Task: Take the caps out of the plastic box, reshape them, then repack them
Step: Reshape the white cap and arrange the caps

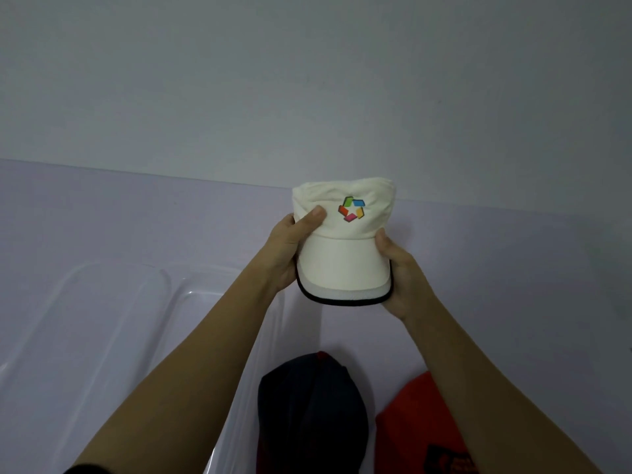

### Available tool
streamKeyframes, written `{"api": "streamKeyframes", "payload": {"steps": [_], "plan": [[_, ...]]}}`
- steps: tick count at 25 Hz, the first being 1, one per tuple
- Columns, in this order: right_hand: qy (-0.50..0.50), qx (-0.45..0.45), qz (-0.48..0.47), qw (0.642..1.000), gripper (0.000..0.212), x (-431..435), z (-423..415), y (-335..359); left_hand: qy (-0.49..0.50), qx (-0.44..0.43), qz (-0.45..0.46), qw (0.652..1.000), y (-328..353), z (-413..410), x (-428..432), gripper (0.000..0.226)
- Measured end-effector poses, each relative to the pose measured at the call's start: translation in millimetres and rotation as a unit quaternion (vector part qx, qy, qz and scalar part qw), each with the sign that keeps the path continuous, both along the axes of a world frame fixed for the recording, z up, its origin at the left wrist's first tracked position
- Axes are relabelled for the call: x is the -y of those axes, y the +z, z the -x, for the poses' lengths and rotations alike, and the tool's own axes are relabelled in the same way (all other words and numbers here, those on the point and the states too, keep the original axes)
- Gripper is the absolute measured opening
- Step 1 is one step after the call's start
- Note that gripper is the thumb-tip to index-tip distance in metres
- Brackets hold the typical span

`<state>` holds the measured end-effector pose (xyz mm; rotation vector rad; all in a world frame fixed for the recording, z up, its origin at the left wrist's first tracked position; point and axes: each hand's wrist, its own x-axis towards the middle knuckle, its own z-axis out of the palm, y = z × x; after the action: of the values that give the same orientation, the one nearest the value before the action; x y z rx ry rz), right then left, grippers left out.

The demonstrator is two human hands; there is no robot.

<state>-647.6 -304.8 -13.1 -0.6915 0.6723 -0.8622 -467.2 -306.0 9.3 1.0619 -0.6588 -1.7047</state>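
both hands hold a cream-white fabric cap up in the air, above the far part of a pale lilac bench and clear of it. its brim, edged with a thin dark trim, points toward the camera, and a small multi-coloured logo sits on the front of the crumpled crown. the left hand grips the cap's left side, its thumb pressed on the crown just beside the logo and the other fingers hidden behind the cap. the right hand grips the right edge of the brim, thumb on top and fingers curled under.

at the left of the bench lies a clear plastic box, partly crossed by the left forearm. just beside it lies a second clear plastic piece; lid or tray, i cannot tell. near the bottom edge a dark navy fabric cap with a red patch at its top rests on the bench, and a red fabric cap with a dark print lies just to its right, partly behind the right forearm. a grey-white wall rises behind the bench.
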Motion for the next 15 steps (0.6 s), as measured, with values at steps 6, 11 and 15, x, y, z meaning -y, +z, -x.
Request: {"api": "streamKeyframes", "payload": {"steps": [6, 11, 15], "plan": [[-0.056, -0.026, -0.121, 0.991, 0.057, -10.8, -9.5, -31.0, -0.008, -0.003, -0.123, 0.992, -19.9, -10.2, -12.1, 0.032], [-0.060, -0.094, -0.193, 0.975, 0.057, -12.7, -8.7, -55.3, 0.022, 0.217, -0.192, 0.957, -57.4, 8.4, -20.3, 0.051], [-0.067, -0.224, -0.148, 0.961, 0.049, -17.0, -5.1, -74.9, 0.013, 0.352, -0.186, 0.917, -80.0, 14.7, -28.9, 0.058]]}}
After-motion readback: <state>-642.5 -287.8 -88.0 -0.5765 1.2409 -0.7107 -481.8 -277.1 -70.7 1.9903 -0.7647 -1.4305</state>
